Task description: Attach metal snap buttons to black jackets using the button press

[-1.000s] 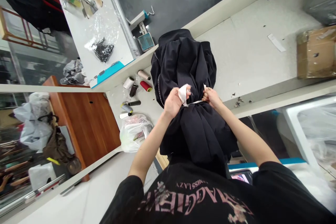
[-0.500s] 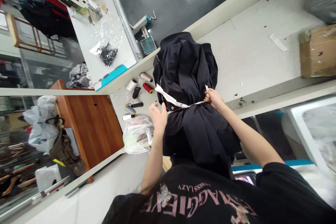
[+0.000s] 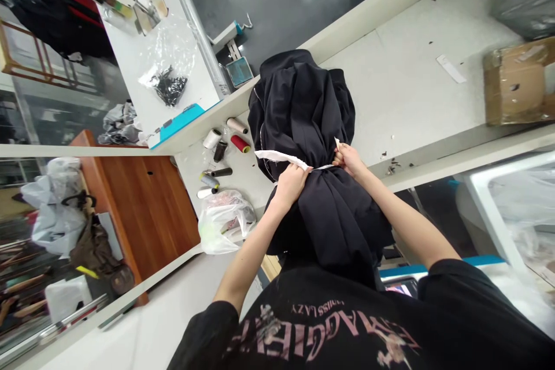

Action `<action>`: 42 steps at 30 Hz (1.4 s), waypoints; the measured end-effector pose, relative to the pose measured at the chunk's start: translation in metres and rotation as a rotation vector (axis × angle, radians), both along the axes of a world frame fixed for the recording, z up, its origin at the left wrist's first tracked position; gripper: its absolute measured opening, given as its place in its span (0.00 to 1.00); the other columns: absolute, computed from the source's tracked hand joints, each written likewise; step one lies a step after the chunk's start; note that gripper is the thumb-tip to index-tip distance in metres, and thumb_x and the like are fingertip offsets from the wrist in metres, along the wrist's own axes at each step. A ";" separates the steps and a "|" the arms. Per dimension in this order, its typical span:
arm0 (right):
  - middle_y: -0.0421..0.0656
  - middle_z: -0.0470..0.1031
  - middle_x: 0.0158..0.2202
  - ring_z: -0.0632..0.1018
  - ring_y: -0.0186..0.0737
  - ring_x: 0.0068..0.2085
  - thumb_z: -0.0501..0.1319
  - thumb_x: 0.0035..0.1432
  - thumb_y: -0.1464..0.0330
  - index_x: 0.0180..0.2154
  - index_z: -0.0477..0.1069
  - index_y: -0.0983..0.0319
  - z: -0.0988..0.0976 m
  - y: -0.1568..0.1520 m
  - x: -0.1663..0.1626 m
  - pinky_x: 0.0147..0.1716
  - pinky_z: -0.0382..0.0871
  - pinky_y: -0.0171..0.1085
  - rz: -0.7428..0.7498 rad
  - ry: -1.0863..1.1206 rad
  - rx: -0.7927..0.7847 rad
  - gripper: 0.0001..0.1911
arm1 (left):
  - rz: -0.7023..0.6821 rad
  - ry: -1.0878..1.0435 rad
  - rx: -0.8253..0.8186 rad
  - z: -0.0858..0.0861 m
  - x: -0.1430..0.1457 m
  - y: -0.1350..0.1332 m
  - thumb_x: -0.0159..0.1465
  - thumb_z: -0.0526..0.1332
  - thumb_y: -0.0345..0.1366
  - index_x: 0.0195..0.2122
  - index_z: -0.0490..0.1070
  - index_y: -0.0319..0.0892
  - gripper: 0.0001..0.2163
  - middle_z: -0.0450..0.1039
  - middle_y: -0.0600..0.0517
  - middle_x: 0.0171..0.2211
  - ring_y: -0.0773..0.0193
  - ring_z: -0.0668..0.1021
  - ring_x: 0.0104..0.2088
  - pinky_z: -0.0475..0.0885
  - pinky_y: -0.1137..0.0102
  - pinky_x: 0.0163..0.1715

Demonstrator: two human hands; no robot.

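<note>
A thick bundle of black garments (image 3: 307, 127) lies across the pale worktable (image 3: 411, 81), cinched at its middle by a white fabric strip (image 3: 281, 157). My left hand (image 3: 289, 180) is closed on the strip at the bundle's left side, and the strip's loose end sticks out to the left. At the right side of the cinch my right hand (image 3: 348, 158) pinches the strip's other end. Both hands press against the black cloth.
Several thread spools (image 3: 225, 141) and a crumpled plastic bag (image 3: 223, 219) lie left of the bundle. A cardboard box (image 3: 518, 81) sits at the far right, with a small paper label (image 3: 451, 68) near it. A white sewing table (image 3: 147, 40) carries a bag of dark small parts (image 3: 169, 85).
My left hand let go of the strip and swung out left, then came back and gripped it again at the bundle's left side. The right hand stayed put.
</note>
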State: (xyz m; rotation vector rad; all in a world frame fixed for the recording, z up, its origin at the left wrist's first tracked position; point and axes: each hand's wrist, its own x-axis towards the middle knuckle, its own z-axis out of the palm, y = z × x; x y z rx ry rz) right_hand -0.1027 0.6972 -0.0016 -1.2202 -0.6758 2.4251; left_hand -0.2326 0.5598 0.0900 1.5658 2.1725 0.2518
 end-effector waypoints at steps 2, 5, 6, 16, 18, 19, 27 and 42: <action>0.27 0.47 0.10 0.50 0.24 0.13 0.58 0.58 0.58 0.25 0.57 0.59 -0.001 0.000 0.000 0.14 0.59 0.27 -0.003 0.005 -0.005 0.17 | -0.014 -0.047 0.147 -0.008 -0.003 -0.003 0.70 0.43 0.42 0.38 0.72 0.37 0.20 0.74 0.41 0.38 0.54 0.74 0.43 0.68 0.61 0.46; 0.27 0.47 0.10 0.50 0.24 0.13 0.58 0.58 0.58 0.25 0.57 0.60 -0.001 0.000 0.000 0.14 0.59 0.27 -0.007 0.010 -0.008 0.17 | -0.019 -0.167 0.289 -0.016 -0.008 -0.001 0.70 0.42 0.43 0.39 0.71 0.39 0.20 0.74 0.43 0.39 0.57 0.73 0.44 0.66 0.60 0.49; 0.27 0.47 0.10 0.50 0.24 0.13 0.59 0.58 0.58 0.25 0.57 0.59 -0.001 0.000 0.000 0.14 0.59 0.27 -0.008 0.011 -0.009 0.17 | -0.019 -0.227 0.309 -0.017 -0.009 0.001 0.70 0.43 0.44 0.39 0.71 0.39 0.20 0.74 0.44 0.39 0.58 0.73 0.45 0.66 0.61 0.49; 0.27 0.47 0.10 0.50 0.25 0.13 0.60 0.56 0.57 0.25 0.56 0.59 -0.002 0.000 0.000 0.15 0.61 0.27 0.000 0.006 -0.015 0.18 | 0.144 -0.180 0.269 -0.022 -0.005 0.003 0.69 0.43 0.48 0.38 0.71 0.38 0.22 0.73 0.40 0.39 0.50 0.71 0.48 0.62 0.54 0.52; 0.27 0.47 0.10 0.50 0.25 0.13 0.60 0.56 0.56 0.25 0.56 0.59 -0.002 0.001 0.000 0.15 0.61 0.27 0.004 0.001 -0.017 0.18 | 0.147 -0.166 0.258 -0.020 -0.006 0.002 0.68 0.44 0.47 0.43 0.71 0.38 0.21 0.73 0.39 0.42 0.50 0.72 0.49 0.63 0.54 0.52; 0.26 0.46 0.10 0.50 0.25 0.13 0.60 0.56 0.56 0.25 0.55 0.59 -0.001 0.001 0.000 0.14 0.61 0.27 0.006 0.000 -0.018 0.18 | 0.136 -0.189 0.268 -0.018 -0.007 0.002 0.69 0.44 0.46 0.45 0.70 0.38 0.21 0.72 0.39 0.44 0.51 0.71 0.50 0.62 0.54 0.53; 0.27 0.47 0.10 0.50 0.24 0.13 0.60 0.57 0.58 0.25 0.57 0.59 0.000 0.001 -0.001 0.15 0.61 0.27 -0.003 -0.003 -0.019 0.17 | 0.260 -0.925 0.336 -0.016 -0.003 0.009 0.70 0.43 0.46 0.28 0.67 0.41 0.21 0.70 0.50 0.25 0.63 0.75 0.33 0.70 0.64 0.43; 0.27 0.48 0.11 0.50 0.24 0.13 0.61 0.54 0.55 0.25 0.55 0.58 0.014 -0.002 -0.002 0.12 0.56 0.26 0.038 -0.017 0.050 0.19 | 0.389 -0.759 0.049 0.017 -0.002 -0.035 0.68 0.43 0.50 0.24 0.60 0.42 0.21 0.65 0.52 0.26 0.64 0.70 0.31 0.68 0.67 0.40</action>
